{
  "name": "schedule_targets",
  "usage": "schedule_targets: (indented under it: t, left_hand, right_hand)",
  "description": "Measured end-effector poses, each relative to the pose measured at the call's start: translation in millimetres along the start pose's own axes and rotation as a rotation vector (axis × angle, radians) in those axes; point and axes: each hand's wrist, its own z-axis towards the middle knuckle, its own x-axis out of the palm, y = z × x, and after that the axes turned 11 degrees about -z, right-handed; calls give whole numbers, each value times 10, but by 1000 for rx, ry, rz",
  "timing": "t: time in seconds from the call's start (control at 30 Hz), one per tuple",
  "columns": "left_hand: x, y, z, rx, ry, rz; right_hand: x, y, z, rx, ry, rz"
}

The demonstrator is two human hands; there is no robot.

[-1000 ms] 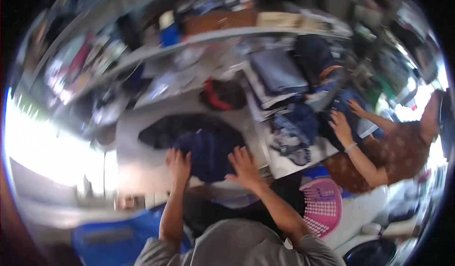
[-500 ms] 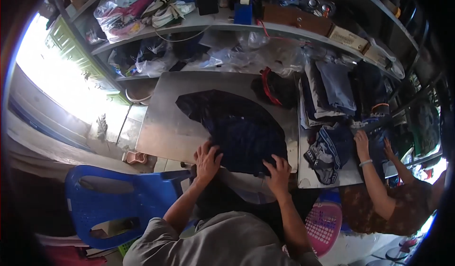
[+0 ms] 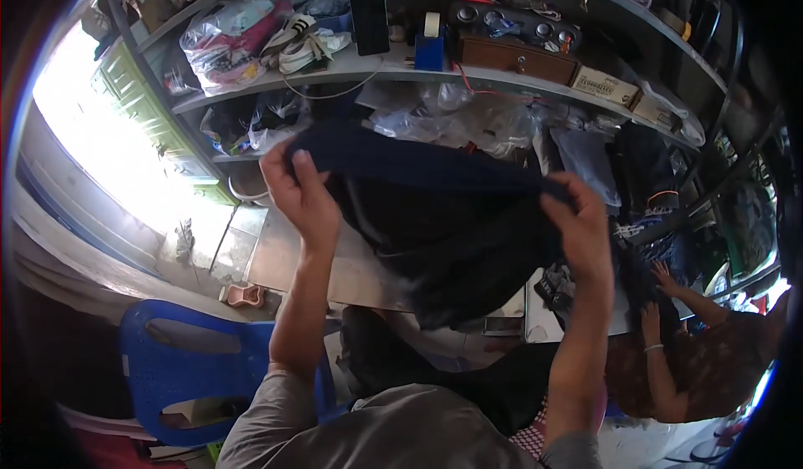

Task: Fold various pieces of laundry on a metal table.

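Observation:
A dark garment (image 3: 452,235), navy along its upper band and nearly black below, hangs stretched between my two hands above the metal table (image 3: 288,260). My left hand (image 3: 305,197) pinches one end of the navy band, its thumb raised along the edge. At the other end, my right hand (image 3: 585,226) grips the band between thumb and fingers. The lower part drapes in loose folds over the table's near edge. What kind of garment it is cannot be made out, and it hides much of the tabletop.
On the right, a co-worker's hands (image 3: 657,302) rest on dark cloth beside folded clothes (image 3: 585,164). A blue plastic chair (image 3: 209,327) stands at my left. Beyond the table, a shelf (image 3: 335,76) holds bags, a tape dispenser (image 3: 430,47) and a wooden drawer (image 3: 519,58).
Both my hands have lifted the garment off the table, raising its band away from me and pulling it wide. The co-worker's hands have shifted lower over the cloth.

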Motion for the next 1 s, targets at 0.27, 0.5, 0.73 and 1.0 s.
schedule_targets:
  t: [0.27,0.5,0.73,1.0]
  left_hand:
    - [191,401,116,236,410,284]
    - [-1662,1674,-620,-6,733,603]
    - [-2193,816,-1561,-179,990,1031]
    - [-3258,1107,-1014,-397,1029,905]
  right_hand:
    - [-317,-642,1371,-126,-71,-144]
    - [649,-1886,463,-59,-46,-475]
    - [1440,-2085,-780,130,162,-229]
    - [1494,-2142,-322,212,495,-222]
